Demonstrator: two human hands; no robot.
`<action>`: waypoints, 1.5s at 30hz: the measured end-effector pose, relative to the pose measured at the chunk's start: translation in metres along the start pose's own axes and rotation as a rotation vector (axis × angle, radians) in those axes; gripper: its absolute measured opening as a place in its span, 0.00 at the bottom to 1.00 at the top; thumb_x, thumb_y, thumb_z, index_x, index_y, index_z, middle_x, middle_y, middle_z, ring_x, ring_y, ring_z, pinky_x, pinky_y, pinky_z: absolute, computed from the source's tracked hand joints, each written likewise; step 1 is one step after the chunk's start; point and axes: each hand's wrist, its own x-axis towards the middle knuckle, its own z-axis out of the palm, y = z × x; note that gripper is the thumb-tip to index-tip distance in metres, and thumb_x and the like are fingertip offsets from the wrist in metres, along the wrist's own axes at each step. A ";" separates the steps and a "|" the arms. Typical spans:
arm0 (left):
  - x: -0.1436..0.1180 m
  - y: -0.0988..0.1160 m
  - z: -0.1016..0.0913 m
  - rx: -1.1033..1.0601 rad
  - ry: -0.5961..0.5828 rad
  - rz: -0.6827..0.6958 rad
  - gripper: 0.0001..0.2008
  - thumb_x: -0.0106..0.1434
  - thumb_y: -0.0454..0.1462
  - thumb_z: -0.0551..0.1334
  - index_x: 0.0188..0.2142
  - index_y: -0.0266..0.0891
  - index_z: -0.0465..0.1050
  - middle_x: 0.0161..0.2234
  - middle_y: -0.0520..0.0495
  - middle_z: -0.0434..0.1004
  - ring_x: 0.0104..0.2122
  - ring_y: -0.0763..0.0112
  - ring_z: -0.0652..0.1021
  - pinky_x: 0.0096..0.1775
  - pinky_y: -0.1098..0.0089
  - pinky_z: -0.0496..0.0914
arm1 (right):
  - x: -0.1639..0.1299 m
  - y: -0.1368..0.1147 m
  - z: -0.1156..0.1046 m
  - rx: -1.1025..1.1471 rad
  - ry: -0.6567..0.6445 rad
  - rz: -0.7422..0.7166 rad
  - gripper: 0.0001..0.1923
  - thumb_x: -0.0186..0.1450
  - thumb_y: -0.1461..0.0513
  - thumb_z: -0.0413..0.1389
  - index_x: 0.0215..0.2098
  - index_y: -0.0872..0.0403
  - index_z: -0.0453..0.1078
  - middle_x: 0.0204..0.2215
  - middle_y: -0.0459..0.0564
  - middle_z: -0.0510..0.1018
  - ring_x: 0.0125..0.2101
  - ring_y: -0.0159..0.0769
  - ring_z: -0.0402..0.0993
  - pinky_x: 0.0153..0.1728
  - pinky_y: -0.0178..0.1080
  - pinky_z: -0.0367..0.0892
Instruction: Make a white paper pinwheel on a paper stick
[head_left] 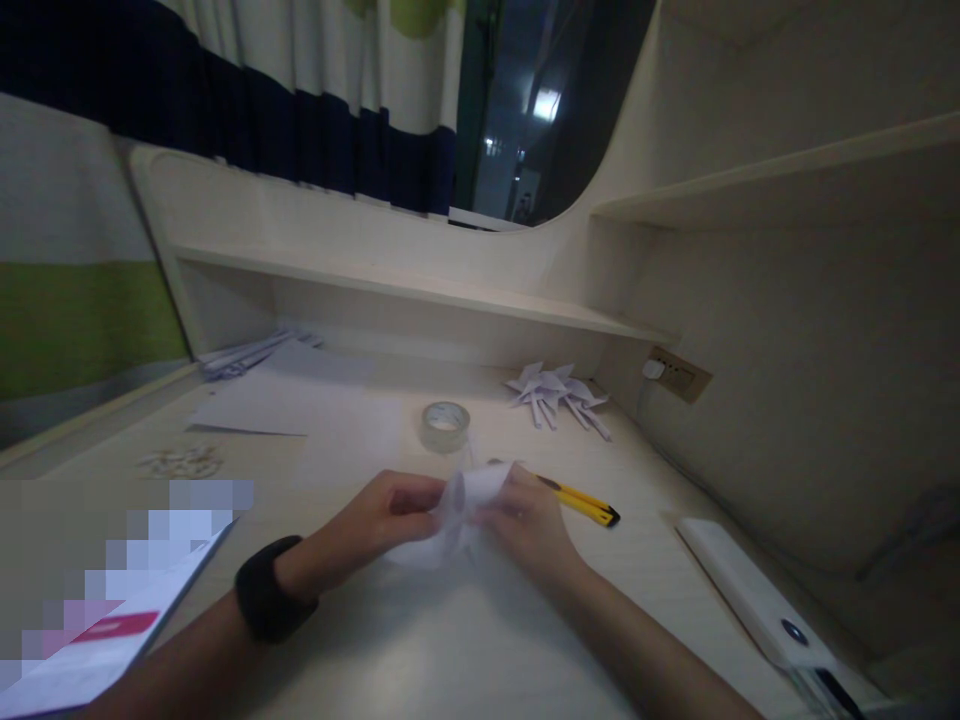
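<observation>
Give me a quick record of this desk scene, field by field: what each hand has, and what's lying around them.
left hand: pinching the white paper piece, black wristband on the wrist
right hand: gripping the same paper from the other side
behind hands: tape roll, lying flat
right of hands: yellow utility knife
back right: folded paper shapes
back left: paper sheets
near right edge: white stapler
surface: pale wooden desk

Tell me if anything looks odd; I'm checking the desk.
Nothing stands out. Both hands, left hand and right hand, hold a white paper piece; tape roll and yellow cutter lie flat.
</observation>
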 end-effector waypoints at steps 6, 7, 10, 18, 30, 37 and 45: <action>0.001 -0.007 0.001 -0.010 0.037 0.011 0.17 0.57 0.34 0.63 0.47 0.35 0.75 0.41 0.43 0.79 0.41 0.59 0.76 0.44 0.62 0.67 | -0.001 0.001 0.002 -0.021 0.005 0.007 0.01 0.55 0.61 0.64 0.28 0.50 0.79 0.29 0.48 0.74 0.32 0.36 0.71 0.32 0.36 0.66; 0.001 -0.007 0.001 -0.010 0.035 0.016 0.17 0.57 0.34 0.63 0.47 0.35 0.75 0.41 0.43 0.79 0.41 0.58 0.76 0.44 0.62 0.67 | -0.001 0.001 0.002 -0.024 0.007 0.008 0.01 0.56 0.62 0.64 0.28 0.50 0.79 0.29 0.48 0.74 0.32 0.36 0.71 0.32 0.36 0.66; 0.001 -0.007 0.001 0.002 0.035 0.030 0.17 0.57 0.34 0.63 0.47 0.36 0.75 0.42 0.42 0.79 0.41 0.58 0.76 0.45 0.60 0.67 | -0.001 0.001 0.002 -0.017 0.016 -0.001 0.01 0.56 0.62 0.64 0.28 0.51 0.78 0.29 0.48 0.74 0.32 0.36 0.71 0.32 0.36 0.66; 0.001 -0.009 0.002 -0.011 0.036 0.034 0.17 0.57 0.35 0.62 0.47 0.36 0.75 0.41 0.43 0.79 0.42 0.57 0.76 0.45 0.60 0.66 | -0.001 -0.001 0.005 0.001 0.043 -0.025 0.02 0.56 0.63 0.63 0.26 0.51 0.77 0.28 0.48 0.75 0.32 0.36 0.71 0.32 0.36 0.66; 0.004 -0.026 0.005 -0.077 0.171 0.083 0.18 0.55 0.34 0.60 0.46 0.38 0.76 0.38 0.47 0.80 0.37 0.61 0.75 0.38 0.67 0.67 | -0.008 0.002 0.012 -0.119 0.318 0.093 0.10 0.52 0.63 0.65 0.26 0.53 0.66 0.20 0.41 0.70 0.21 0.30 0.65 0.22 0.33 0.61; 0.008 -0.030 0.009 -0.036 0.346 0.024 0.14 0.60 0.37 0.57 0.42 0.38 0.79 0.38 0.46 0.80 0.38 0.61 0.75 0.42 0.65 0.67 | -0.010 0.009 0.004 -0.426 0.150 -0.307 0.05 0.63 0.65 0.54 0.34 0.52 0.72 0.28 0.50 0.77 0.28 0.35 0.72 0.28 0.36 0.66; 0.008 -0.028 0.012 0.160 0.420 -0.011 0.16 0.61 0.45 0.60 0.38 0.36 0.79 0.33 0.44 0.80 0.35 0.61 0.75 0.36 0.67 0.68 | -0.013 0.015 0.003 -0.672 0.108 -0.478 0.08 0.63 0.66 0.52 0.39 0.55 0.71 0.30 0.54 0.77 0.29 0.37 0.73 0.27 0.37 0.66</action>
